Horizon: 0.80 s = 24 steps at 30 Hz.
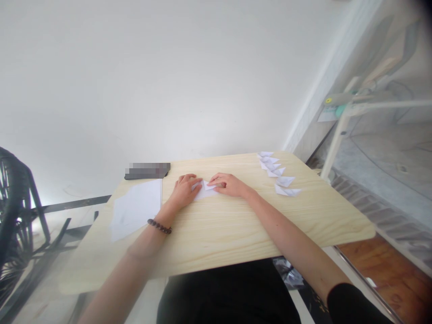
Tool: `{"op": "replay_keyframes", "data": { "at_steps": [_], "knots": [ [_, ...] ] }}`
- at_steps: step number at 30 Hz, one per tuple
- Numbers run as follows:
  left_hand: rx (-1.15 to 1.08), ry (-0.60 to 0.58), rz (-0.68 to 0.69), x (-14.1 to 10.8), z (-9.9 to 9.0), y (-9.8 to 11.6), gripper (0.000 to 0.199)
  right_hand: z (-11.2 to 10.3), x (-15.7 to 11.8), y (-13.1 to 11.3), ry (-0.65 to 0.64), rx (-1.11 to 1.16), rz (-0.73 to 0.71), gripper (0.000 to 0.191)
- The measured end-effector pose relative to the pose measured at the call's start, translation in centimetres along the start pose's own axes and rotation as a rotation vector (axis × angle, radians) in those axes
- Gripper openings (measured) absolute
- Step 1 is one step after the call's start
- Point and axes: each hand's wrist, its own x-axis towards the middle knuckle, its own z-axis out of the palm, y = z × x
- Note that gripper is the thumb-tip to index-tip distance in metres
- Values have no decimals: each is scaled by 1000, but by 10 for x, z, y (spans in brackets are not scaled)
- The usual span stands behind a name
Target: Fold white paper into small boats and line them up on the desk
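The left hand (pixel 185 191) lies loosely open on the folded paper (pixel 202 195); the right hand (pixel 230 185) bunches its fingers at the other end (pinching, I cannot tell). On the counter (pixel 219 236), it's likely light, crease-prone, best held by edges.

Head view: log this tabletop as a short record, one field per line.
surface: pale wood-grain table with rounded corners
between hands: partly folded white paper, lying on the table
left hand: fingers on that paper; dark beaded bracelet at the wrist
right hand: fingertips on the same paper; pinch unclear
table's right: row of small, pointed, folded white paper pieces
table's left: flat white paper sheets
beyond the sheets: dark object, pixelated, identity unclear
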Motion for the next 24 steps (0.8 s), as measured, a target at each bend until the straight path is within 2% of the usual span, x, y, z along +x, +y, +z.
{"op": "replay_keyframes", "data": {
  "at_steps": [7, 16, 24],
  "knots": [
    [-60, 12, -1, 3, -1, 0, 28, 1, 0, 2, -14, 20, -15, 33],
    [-74, 20, 58, 2, -4, 1, 30, 1, 1, 1, 0, 8, -14, 32],
    [-56, -9, 43, 2, -3, 0, 31, 1, 1, 2, 7, 4, -4, 34]
  ]
}}
